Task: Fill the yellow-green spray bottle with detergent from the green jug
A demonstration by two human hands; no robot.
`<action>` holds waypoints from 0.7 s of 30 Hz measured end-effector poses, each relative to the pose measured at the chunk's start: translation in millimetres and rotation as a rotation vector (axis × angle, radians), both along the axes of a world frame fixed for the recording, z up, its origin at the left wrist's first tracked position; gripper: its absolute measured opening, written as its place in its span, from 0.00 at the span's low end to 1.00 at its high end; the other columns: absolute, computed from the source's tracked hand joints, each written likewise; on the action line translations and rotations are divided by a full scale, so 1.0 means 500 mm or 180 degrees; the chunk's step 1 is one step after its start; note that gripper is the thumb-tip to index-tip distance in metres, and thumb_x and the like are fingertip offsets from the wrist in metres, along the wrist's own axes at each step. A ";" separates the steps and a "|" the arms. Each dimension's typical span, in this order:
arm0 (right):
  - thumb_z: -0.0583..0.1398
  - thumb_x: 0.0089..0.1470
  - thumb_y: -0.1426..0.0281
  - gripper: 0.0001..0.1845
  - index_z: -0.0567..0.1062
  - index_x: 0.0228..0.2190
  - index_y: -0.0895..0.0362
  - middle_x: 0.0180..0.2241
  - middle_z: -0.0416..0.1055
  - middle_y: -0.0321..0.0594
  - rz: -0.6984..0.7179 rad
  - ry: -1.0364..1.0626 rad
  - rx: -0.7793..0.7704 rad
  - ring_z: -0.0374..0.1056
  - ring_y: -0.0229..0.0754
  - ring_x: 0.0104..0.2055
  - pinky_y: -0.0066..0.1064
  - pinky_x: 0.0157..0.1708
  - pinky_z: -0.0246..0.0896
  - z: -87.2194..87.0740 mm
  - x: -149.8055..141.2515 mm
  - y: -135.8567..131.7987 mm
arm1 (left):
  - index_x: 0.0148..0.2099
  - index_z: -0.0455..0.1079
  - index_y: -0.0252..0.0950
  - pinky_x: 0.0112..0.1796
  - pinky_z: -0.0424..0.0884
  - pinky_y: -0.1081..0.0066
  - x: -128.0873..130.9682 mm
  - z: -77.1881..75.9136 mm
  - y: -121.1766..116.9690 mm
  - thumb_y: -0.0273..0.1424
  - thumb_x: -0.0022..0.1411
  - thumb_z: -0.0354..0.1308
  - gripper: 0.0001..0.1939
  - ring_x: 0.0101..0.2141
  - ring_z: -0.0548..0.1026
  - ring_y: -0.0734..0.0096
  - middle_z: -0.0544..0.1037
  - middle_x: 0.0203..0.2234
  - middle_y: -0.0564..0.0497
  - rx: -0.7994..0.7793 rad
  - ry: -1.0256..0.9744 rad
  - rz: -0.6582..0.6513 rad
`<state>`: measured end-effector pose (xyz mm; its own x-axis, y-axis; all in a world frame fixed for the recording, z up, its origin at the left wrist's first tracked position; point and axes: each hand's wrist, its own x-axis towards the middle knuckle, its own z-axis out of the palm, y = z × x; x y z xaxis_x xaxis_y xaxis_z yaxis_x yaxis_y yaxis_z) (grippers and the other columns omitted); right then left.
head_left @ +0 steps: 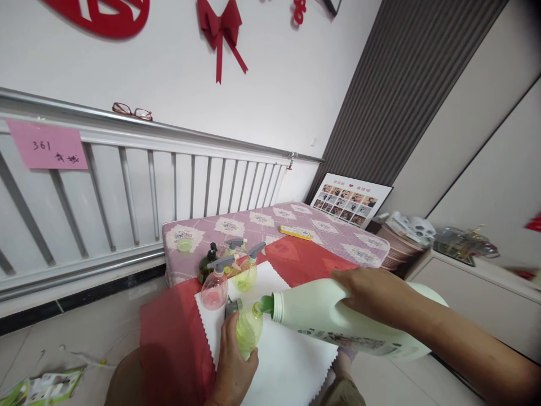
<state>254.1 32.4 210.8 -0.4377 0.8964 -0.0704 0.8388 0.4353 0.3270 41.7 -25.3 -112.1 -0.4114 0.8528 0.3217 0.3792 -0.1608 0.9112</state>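
Note:
My left hand is wrapped round a small yellow-green spray bottle that stands on a white cloth. My right hand grips the handle of a large pale green jug. The jug is tipped sideways, and its green spout touches the mouth of the small bottle. A grey sprayer head lies beside that bottle.
A pink spray bottle, a yellow one and a dark green pump bottle stand behind on the red cloth. Farther back are a pink patterned table, a white radiator, and a photo board.

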 end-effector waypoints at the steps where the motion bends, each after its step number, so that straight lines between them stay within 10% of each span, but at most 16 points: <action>1: 0.59 0.45 0.74 0.08 0.74 0.31 0.54 0.32 0.82 0.46 -0.0008 -0.0016 -0.0010 0.75 0.53 0.33 0.32 0.25 0.42 0.001 -0.001 -0.001 | 0.64 0.53 0.35 0.62 0.63 0.50 0.000 0.000 0.000 0.21 0.49 0.55 0.39 0.63 0.63 0.52 0.64 0.60 0.38 0.0009 0.0003 0.0000; 21: 0.60 0.45 0.73 0.09 0.76 0.32 0.54 0.33 0.82 0.46 -0.0046 -0.0068 -0.0004 0.76 0.54 0.33 0.31 0.24 0.42 0.001 0.000 -0.001 | 0.65 0.50 0.31 0.64 0.61 0.49 -0.004 0.007 -0.002 0.23 0.48 0.55 0.40 0.63 0.61 0.50 0.62 0.61 0.35 -0.0211 0.0058 -0.0122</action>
<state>254.3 32.0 211.1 -0.4229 0.9026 -0.0806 0.8380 0.4234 0.3443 39.8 -26.2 -108.6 -0.3726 0.8875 0.2712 0.3905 -0.1152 0.9134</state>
